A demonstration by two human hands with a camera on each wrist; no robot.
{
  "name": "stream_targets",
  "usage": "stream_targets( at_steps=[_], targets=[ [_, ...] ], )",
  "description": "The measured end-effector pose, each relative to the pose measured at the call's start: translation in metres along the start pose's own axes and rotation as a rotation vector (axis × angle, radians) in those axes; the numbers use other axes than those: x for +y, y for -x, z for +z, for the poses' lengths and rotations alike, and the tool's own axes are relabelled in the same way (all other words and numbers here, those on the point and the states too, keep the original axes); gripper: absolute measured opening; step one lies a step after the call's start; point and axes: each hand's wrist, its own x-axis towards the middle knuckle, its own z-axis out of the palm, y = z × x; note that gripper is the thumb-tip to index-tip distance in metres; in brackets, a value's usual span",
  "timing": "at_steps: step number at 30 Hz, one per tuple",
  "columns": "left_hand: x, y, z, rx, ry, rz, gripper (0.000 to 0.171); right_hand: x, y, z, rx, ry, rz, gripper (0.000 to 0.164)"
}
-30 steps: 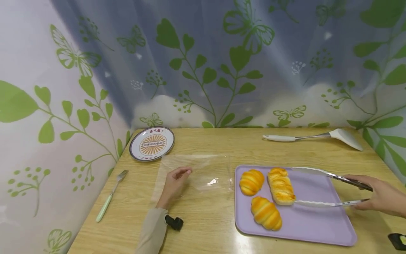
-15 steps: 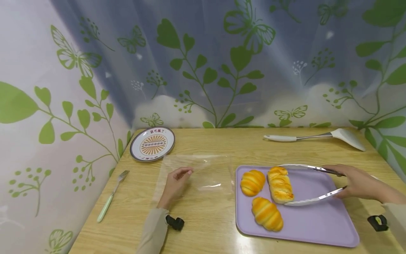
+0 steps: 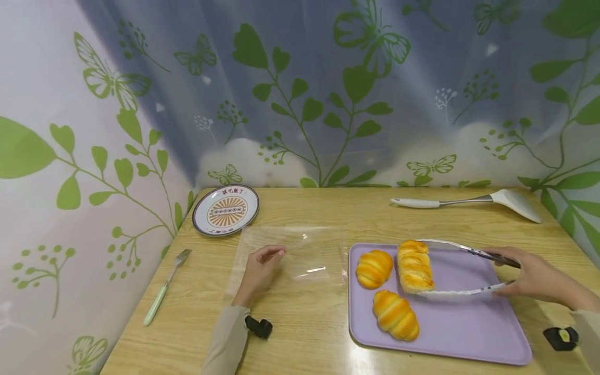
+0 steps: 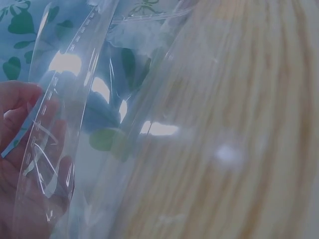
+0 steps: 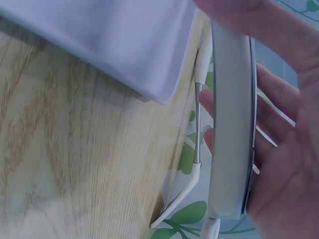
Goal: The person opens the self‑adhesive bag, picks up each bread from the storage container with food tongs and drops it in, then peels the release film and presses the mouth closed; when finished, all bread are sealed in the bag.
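Note:
My left hand (image 3: 260, 268) pinches the edge of a clear plastic bag (image 3: 319, 250) between thumb and fingers, left of the tray. In the left wrist view the fingers (image 4: 52, 119) show through the film of the bag. My right hand (image 3: 534, 276) grips white-tipped tongs (image 3: 469, 291) by their handles, over the right side of a lilac tray (image 3: 469, 333). The tong tips lie at the far and near ends of an oblong bread (image 3: 414, 266). Two croissant-shaped breads (image 3: 374, 269) rest on the tray's left side. Whether the oblong bread is lifted, I cannot tell.
Behind the bag stands a round patterned plate (image 3: 226, 210). A fork with a pale green handle (image 3: 157, 304) lies at the left. A white-handled spatula (image 3: 469, 201) lies along the back right, before the printed curtain (image 3: 300, 104).
The tongs moved left and their tips closed in on the oblong bread's two ends. That bread has shifted slightly away from me. The left hand stayed put with the bag.

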Motion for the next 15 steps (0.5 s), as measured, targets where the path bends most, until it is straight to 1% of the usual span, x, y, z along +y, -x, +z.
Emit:
stream_targets(
  at_steps=[4,7,9,13,15],
  targets=[
    [0.0,0.0,0.0,-0.003,0.004,0.004,0.022,-0.006,0.002,-0.003,0.031,0.005,0.036,0.096],
    [0.0,0.0,0.0,-0.005,0.008,0.015,0.022,-0.015,0.003,-0.003,0.053,-0.014,0.068,0.097],
    [0.0,0.0,0.001,-0.002,0.005,0.015,0.022,-0.023,0.002,-0.002,0.069,-0.041,0.073,0.095],
    [-0.003,-0.001,0.0,0.003,-0.004,0.006,0.022,-0.046,-0.003,0.004,0.09,-0.094,0.047,0.09],
    [-0.003,-0.001,0.0,0.0,-0.002,0.01,0.023,-0.06,-0.008,0.008,0.075,-0.131,0.022,0.088]
  ],
)
